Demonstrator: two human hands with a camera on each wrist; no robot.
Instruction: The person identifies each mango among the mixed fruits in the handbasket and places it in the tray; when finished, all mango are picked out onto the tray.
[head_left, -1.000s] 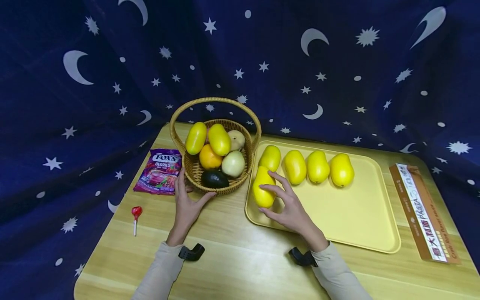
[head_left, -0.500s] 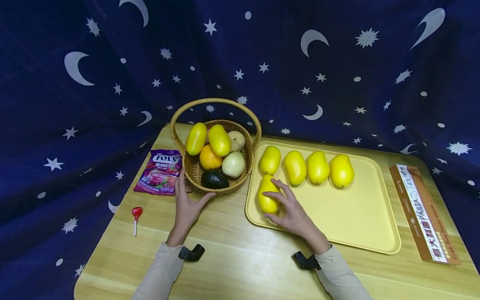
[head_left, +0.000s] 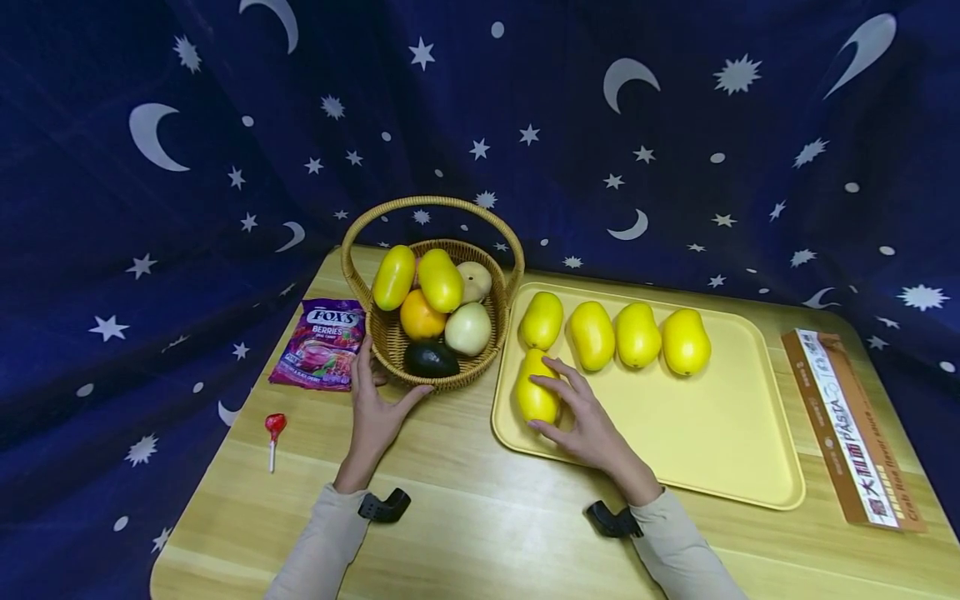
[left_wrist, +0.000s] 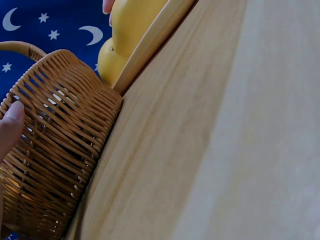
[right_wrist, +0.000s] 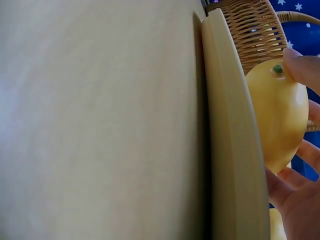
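My left hand [head_left: 375,417] holds the front left of a wicker basket [head_left: 360,287], thumb and fingers spread along its outside; the thumb touches the woven wall in the left wrist view. Inside the basket are two yellow mangoes [head_left: 440,281], an orange [head_left: 422,315], an avocado [head_left: 431,359] and pale round fruits [head_left: 468,329]. My right hand [head_left: 587,421] grips another mango [head_left: 536,387] at the left of a yellow tray [head_left: 712,442], its thumb at the near end. In the right wrist view this mango [right_wrist: 277,117] shows a green stem spot. Several mangoes [head_left: 637,335] line the tray's back.
Left of the basket lies a purple candy bag [head_left: 317,346], with a red lollipop [head_left: 274,427] nearer me. A brown pasta package [head_left: 851,429] lies right of the tray on the wooden table [head_left: 480,525]. A starry blue curtain [head_left: 570,100] hangs behind.
My right hand has brought its mango slightly nearer and to the right, apart from the mango behind it, and then stayed there. My left hand and the basket have kept their place.
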